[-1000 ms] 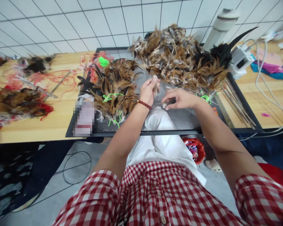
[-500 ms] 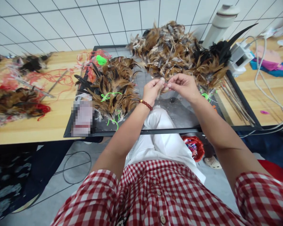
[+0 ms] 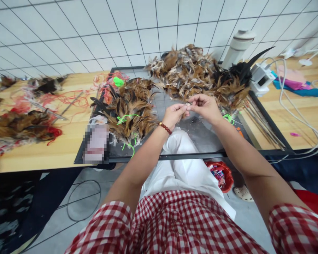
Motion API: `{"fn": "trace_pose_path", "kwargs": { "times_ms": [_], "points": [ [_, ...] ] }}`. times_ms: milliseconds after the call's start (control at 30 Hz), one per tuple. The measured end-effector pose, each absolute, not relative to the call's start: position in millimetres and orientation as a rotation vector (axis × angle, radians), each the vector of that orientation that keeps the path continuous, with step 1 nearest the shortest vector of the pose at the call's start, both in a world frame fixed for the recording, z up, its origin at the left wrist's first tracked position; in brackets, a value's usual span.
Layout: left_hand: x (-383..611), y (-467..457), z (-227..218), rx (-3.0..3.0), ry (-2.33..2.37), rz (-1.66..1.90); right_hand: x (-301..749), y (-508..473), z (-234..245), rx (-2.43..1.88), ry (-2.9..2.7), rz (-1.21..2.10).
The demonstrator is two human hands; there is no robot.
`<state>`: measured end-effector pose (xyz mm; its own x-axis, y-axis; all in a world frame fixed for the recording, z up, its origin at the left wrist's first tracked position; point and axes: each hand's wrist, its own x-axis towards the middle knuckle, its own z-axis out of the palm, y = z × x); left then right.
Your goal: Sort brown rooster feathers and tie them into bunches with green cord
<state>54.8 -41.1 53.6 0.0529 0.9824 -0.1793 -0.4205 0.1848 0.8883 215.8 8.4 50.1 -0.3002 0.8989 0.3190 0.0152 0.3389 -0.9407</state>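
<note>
My left hand [image 3: 175, 115], with a beaded bracelet [image 3: 165, 128] at the wrist, is closed in a pinch on a small feather [image 3: 188, 104]. Only the pale quill end shows; the rest is covered by fingers. Meeting it from the right, my right hand [image 3: 206, 108] pinches the same pale end between thumb and finger. Both hands hover over a black-framed glass panel [image 3: 198, 139]. Just beyond them rises a large heap of brown and black feathers [image 3: 190, 72]. Left of my hands lie feather bundles [image 3: 134, 106] tied with bright green string [image 3: 125, 118].
A white bottle [image 3: 237, 49], a white charger [image 3: 261, 79] with cables and thin sticks [image 3: 265, 121] are at right. More feathers [image 3: 21, 127] and red thread [image 3: 76, 97] lie left. A blurred-out flat item [image 3: 95, 143] sits on the panel's left corner. Below stands a red basket [image 3: 224, 176].
The view has tilted up, so the table sits lower in the picture. My hands are closer together, and the feather that hung below my left fingers is now mostly hidden.
</note>
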Motion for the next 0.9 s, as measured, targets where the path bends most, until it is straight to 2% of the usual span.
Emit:
{"fn": "trace_pose_path", "kwargs": {
  "times_ms": [167,567,800,900],
  "points": [
    [51,-39,51,0.897,0.946,1.180,225,12,54,-0.793,-1.703,1.196],
    [48,-39,44,1.000,0.896,1.103,229,11,59,-0.847,-1.774,1.090],
    [49,-37,41,1.097,1.031,1.153,226,11,56,-0.909,-1.703,1.240],
    [49,-36,44,1.031,1.070,1.230,232,16,57,-0.977,-1.642,1.181]
  ]
}}
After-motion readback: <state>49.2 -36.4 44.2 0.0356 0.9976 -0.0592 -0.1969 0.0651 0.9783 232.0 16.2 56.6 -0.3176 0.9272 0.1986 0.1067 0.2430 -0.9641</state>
